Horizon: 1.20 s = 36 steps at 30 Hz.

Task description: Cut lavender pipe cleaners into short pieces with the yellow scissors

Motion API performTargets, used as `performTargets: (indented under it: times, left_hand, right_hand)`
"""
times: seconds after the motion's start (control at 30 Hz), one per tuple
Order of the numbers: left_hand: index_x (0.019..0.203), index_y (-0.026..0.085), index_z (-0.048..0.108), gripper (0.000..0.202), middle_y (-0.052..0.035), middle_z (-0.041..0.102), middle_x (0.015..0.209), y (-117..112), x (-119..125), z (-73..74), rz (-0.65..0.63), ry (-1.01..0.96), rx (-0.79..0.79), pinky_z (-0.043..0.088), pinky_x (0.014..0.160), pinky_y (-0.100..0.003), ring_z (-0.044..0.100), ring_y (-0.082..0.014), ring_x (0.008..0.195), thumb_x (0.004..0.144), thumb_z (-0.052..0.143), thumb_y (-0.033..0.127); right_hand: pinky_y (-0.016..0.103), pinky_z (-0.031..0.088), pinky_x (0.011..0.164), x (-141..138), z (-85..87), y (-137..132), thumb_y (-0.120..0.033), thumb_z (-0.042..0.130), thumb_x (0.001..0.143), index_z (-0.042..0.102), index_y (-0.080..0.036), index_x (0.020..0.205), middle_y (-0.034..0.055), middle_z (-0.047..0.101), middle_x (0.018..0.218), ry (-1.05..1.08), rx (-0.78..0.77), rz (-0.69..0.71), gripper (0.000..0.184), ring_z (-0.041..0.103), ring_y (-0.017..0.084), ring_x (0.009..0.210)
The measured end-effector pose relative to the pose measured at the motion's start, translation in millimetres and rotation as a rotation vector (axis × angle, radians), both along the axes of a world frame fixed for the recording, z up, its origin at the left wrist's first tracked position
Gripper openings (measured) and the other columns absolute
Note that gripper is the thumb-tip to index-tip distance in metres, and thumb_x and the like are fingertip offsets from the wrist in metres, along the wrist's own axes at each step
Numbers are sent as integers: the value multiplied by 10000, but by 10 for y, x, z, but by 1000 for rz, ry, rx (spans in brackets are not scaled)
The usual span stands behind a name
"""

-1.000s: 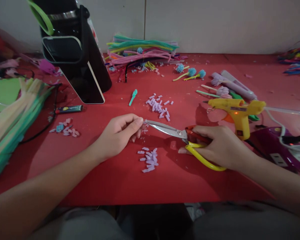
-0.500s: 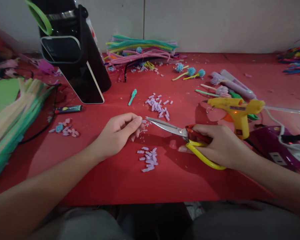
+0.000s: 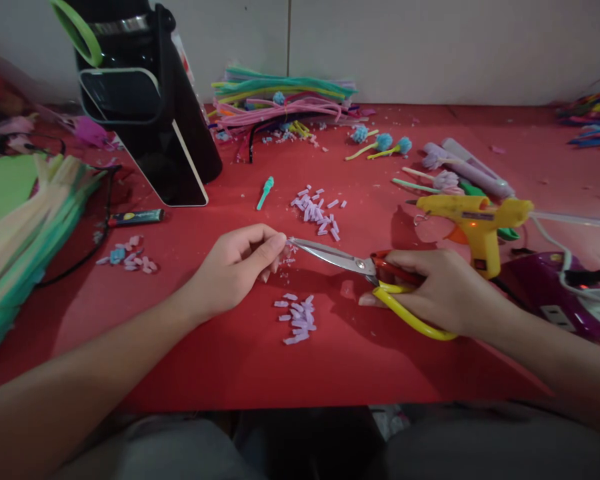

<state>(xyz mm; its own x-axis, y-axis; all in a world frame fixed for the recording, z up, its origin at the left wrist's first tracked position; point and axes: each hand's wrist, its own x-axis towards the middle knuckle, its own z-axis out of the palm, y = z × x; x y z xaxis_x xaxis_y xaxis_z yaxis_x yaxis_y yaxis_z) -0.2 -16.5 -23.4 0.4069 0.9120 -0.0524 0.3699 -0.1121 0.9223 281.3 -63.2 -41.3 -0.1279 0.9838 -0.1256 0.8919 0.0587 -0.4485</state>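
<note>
My left hand (image 3: 237, 267) is closed in a pinch, thumb against forefinger, on a small lilac pipe cleaner piece (image 3: 291, 241) that barely shows at the fingertips. In my right hand (image 3: 443, 290) is a pair of scissors (image 3: 333, 255) with one red and one yellow handle. Its blades look nearly closed, and their tips meet the piece by my left thumb. Behind the tips lies a pile of cut lilac pieces (image 3: 314, 212). A second lilac pile (image 3: 300, 319) is nearer to me, with tiny trimmings (image 3: 286, 261) between the two.
A yellow glue gun (image 3: 480, 220) with a lit orange light stands right, near a purple power strip (image 3: 555, 293). A black bottle (image 3: 200, 133) rises at back left. Pipe cleaner bundles (image 3: 285, 87) lie behind, blue-headed stems (image 3: 383, 142) right of them. A teal stick (image 3: 265, 193) lies mid-table.
The scissor tips have come right up to my left fingertips, where a bit of lilac now shows. Both hands otherwise stay almost in place.
</note>
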Motion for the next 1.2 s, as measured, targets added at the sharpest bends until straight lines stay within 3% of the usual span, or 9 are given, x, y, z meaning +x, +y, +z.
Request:
performTargets:
  times: [0.23,0.6,1.2]
  left_hand:
    - [708,173,553,302,9,576,644,-7,8,38,5,11,4,403,503,-208,482,-79,528,964,514,327]
    - [736,183,563,272,25,556,631,-8,-18,3,16,21,17,388,508,-207,489,-83,542,952,541,346]
    - [725,185,556,281,24,550,639,-6,-6,1,12,4,10,397,503,-210,494,-82,546,955,541,347]
  right_hand:
    - [266,263,472,-30,31,12,-898,576,610,405,-217,588,-50,306,538,-14,29,-4,703,264,114,551]
    - [251,266,481,0,-5,-31,-821,645,649,417,-209,613,-49,312,577,51,56,4,654,269,106,564]
    - [270,264,498,22,-6,-11,-854,651,592,419,-218,622,-54,299,581,8,-38,-29,677,254,118,587]
